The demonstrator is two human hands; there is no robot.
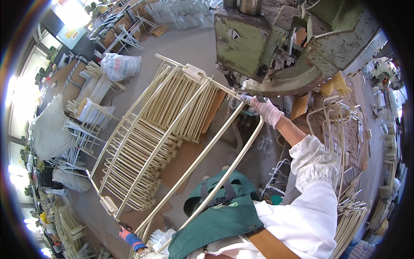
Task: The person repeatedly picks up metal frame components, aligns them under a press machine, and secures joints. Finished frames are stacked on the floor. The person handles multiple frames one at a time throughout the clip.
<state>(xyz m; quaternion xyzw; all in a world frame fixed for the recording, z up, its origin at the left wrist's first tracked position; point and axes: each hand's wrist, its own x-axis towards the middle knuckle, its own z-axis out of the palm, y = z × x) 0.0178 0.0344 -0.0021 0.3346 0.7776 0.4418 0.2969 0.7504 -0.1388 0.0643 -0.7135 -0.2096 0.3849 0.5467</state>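
Cream-coloured tubular metal frame (pixel 189 168) slants in front of the worker, its long rails running from near left to far right, above a pile of similar cream tubing (pixel 166 103). The right hand (pixel 266 110), in a pink-striped glove, has its grip clamped on the far right corner, nearer the green metal press (pixel 241 45); the left hand (pixel 131 239), blue-and-red gloved, clasps the near end.

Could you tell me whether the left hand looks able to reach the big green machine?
Probably not: the left hand grips one end of the cream metal frame, whose length separates that hand from the big green machine.
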